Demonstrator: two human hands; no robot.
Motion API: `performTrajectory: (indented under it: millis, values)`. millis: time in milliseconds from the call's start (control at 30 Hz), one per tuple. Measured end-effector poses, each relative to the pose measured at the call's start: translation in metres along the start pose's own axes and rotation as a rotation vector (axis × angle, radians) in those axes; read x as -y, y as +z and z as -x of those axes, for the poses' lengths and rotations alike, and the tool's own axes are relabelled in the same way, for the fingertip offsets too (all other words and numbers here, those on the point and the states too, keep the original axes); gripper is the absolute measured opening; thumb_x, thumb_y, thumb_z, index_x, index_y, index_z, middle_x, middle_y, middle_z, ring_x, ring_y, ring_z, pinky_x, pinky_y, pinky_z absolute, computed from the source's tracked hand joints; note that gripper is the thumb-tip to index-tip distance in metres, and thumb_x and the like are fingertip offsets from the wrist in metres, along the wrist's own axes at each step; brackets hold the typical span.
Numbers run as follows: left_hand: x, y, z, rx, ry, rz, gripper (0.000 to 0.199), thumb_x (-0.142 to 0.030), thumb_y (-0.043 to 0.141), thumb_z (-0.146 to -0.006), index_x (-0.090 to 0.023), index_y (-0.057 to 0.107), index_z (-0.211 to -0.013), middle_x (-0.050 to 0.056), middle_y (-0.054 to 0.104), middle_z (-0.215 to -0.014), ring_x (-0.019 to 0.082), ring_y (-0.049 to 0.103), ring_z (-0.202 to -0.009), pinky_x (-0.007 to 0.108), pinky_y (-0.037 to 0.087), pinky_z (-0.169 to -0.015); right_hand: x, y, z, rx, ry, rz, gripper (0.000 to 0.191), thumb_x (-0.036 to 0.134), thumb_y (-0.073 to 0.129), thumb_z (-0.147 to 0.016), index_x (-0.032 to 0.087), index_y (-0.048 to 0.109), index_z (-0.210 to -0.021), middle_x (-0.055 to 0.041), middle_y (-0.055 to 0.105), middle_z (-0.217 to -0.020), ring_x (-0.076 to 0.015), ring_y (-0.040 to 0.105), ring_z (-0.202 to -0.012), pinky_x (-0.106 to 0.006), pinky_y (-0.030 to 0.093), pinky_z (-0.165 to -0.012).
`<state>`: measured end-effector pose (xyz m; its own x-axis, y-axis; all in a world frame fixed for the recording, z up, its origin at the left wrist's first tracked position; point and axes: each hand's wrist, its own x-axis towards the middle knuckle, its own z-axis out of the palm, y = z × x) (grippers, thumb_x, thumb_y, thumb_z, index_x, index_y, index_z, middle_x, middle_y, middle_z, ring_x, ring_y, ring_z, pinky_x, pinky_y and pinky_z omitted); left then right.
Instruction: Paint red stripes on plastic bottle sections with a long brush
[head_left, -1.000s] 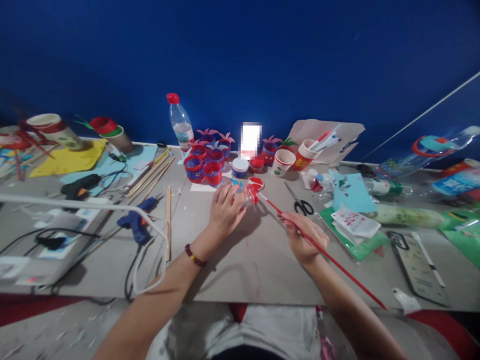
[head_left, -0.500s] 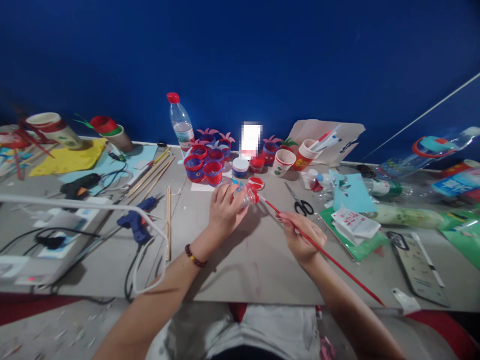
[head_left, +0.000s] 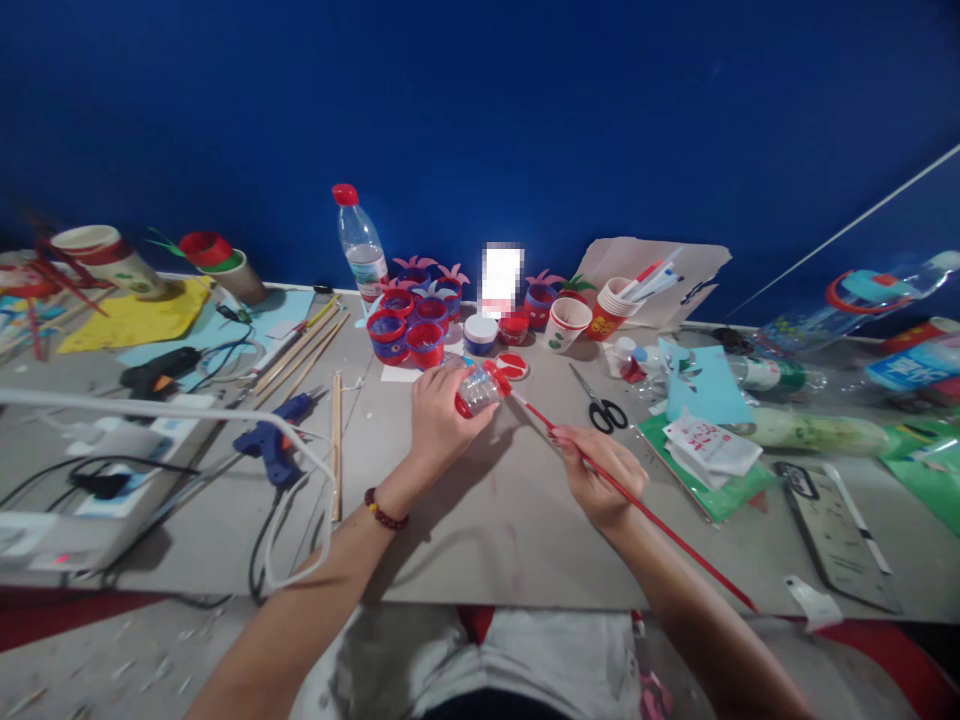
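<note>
My left hand [head_left: 441, 412] is wrapped round a clear plastic bottle piece [head_left: 480, 388] with red paint at both ends, tilted so that one end faces right. My right hand [head_left: 604, 476] pinches a long red-handled paintbrush [head_left: 679, 535] near its front. The brush's tip touches or nearly touches the red right end of the bottle piece; which, I cannot tell. Just behind lie a round lid with red paint [head_left: 513, 366] and an open pot of red paint [head_left: 514, 327]. A white-lidded jar [head_left: 480, 334] stands beside that pot.
Painted red and purple cups [head_left: 388, 336] cluster behind my left hand, near a water bottle [head_left: 365, 250]. Black-handled scissors [head_left: 604, 410] lie to the right. At left are a blue glue gun [head_left: 279, 440], wooden sticks [head_left: 336, 450] and a power strip [head_left: 127, 490]. A phone [head_left: 832, 535] lies far right.
My left hand has shifted slightly left and turned the bottle piece, so more of its clear side shows. The paintbrush and my right hand have moved slightly left.
</note>
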<state>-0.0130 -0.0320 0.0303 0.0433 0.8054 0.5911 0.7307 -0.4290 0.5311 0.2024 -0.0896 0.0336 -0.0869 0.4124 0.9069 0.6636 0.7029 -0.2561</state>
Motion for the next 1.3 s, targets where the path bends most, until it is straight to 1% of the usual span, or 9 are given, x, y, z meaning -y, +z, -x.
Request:
performTrajectory:
  millis: [267, 367, 467, 533, 733, 833, 1033, 1133, 1300]
  values:
    - [-0.002, -0.003, -0.005, 0.058, -0.306, 0.274, 0.044, -0.040, 0.082, -0.064, -0.020, 0.067, -0.100, 0.008, 0.069, -0.099, 0.027, 0.064, -0.095, 0.043, 0.048, -0.091, 0.000, 0.000, -0.001, 0.016, 0.002, -0.031, 0.021, 0.013, 0.065, -0.089, 0.027, 0.071, -0.102, -0.0020, 0.079, -0.078, -0.0195, 0.076, -0.067, -0.031, 0.064, -0.063]
    - [-0.004, -0.002, -0.006, 0.063, -0.470, 0.464, 0.043, -0.041, 0.084, -0.061, -0.020, 0.069, -0.096, 0.007, 0.068, -0.094, 0.024, 0.065, -0.088, 0.038, 0.052, -0.082, 0.000, -0.001, -0.001, 0.016, 0.006, -0.041, 0.020, 0.013, 0.065, -0.089, 0.027, 0.071, -0.102, -0.0019, 0.079, -0.078, -0.0190, 0.076, -0.066, -0.030, 0.063, -0.062]
    - [-0.007, 0.000, -0.007, 0.092, -0.630, 0.665, 0.046, -0.042, 0.086, -0.057, -0.019, 0.069, -0.093, 0.003, 0.066, -0.083, 0.019, 0.064, -0.072, 0.034, 0.052, -0.069, 0.000, 0.000, 0.000, 0.008, 0.005, -0.047, 0.020, 0.013, 0.065, -0.088, 0.027, 0.071, -0.103, -0.0022, 0.079, -0.078, -0.0198, 0.076, -0.068, -0.031, 0.064, -0.063]
    - [-0.008, 0.000, -0.008, 0.127, -0.702, 0.773, 0.048, -0.044, 0.086, -0.056, -0.018, 0.068, -0.092, 0.002, 0.066, -0.079, 0.016, 0.062, -0.065, 0.032, 0.052, -0.064, 0.001, 0.000, -0.001, -0.002, -0.001, -0.040, 0.020, 0.013, 0.065, -0.088, 0.026, 0.071, -0.102, -0.0022, 0.079, -0.078, -0.0199, 0.076, -0.068, -0.031, 0.064, -0.063]
    - [-0.007, 0.002, -0.009, 0.176, -0.773, 0.908, 0.047, -0.044, 0.087, -0.055, -0.017, 0.070, -0.089, 0.001, 0.069, -0.072, 0.015, 0.062, -0.059, 0.027, 0.051, -0.055, 0.003, -0.002, -0.003, 0.011, -0.016, -0.025, 0.019, 0.015, 0.064, -0.089, 0.027, 0.071, -0.103, -0.0025, 0.079, -0.080, -0.0189, 0.076, -0.065, -0.029, 0.064, -0.061]
    - [-0.005, 0.002, -0.009, 0.177, -0.799, 0.919, 0.046, -0.043, 0.088, -0.056, -0.016, 0.071, -0.089, 0.001, 0.069, -0.070, 0.014, 0.063, -0.059, 0.026, 0.051, -0.055, 0.002, -0.002, -0.001, 0.018, -0.011, -0.037, 0.021, 0.014, 0.064, -0.089, 0.027, 0.071, -0.104, -0.0028, 0.080, -0.081, -0.0194, 0.076, -0.066, -0.029, 0.064, -0.063]
    - [-0.006, -0.002, -0.013, 0.159, -0.920, 0.947, 0.043, -0.039, 0.089, -0.054, -0.015, 0.073, -0.086, 0.002, 0.071, -0.070, 0.015, 0.063, -0.059, 0.027, 0.052, -0.056, 0.000, -0.003, 0.000, 0.043, -0.030, -0.040, 0.021, 0.015, 0.065, -0.089, 0.026, 0.071, -0.106, -0.0032, 0.080, -0.083, -0.0201, 0.077, -0.069, -0.030, 0.065, -0.065]
    - [-0.006, -0.004, -0.014, 0.181, -0.915, 1.019, 0.042, -0.043, 0.088, -0.055, -0.015, 0.073, -0.082, 0.004, 0.073, -0.075, 0.015, 0.063, -0.062, 0.027, 0.053, -0.057, 0.000, -0.004, 0.000, 0.043, -0.038, -0.051, 0.023, 0.013, 0.066, -0.088, 0.025, 0.071, -0.107, -0.0039, 0.079, -0.083, -0.0198, 0.077, -0.071, -0.030, 0.064, -0.065]
    - [-0.005, -0.005, -0.013, 0.274, -0.878, 1.093, 0.043, -0.053, 0.084, -0.060, -0.014, 0.073, -0.077, 0.006, 0.072, -0.072, 0.016, 0.063, -0.061, 0.028, 0.051, -0.053, 0.000, -0.004, -0.001, 0.034, -0.049, -0.060, 0.024, 0.011, 0.067, -0.087, 0.024, 0.070, -0.108, -0.0041, 0.079, -0.081, -0.0199, 0.076, -0.071, -0.031, 0.064, -0.066]
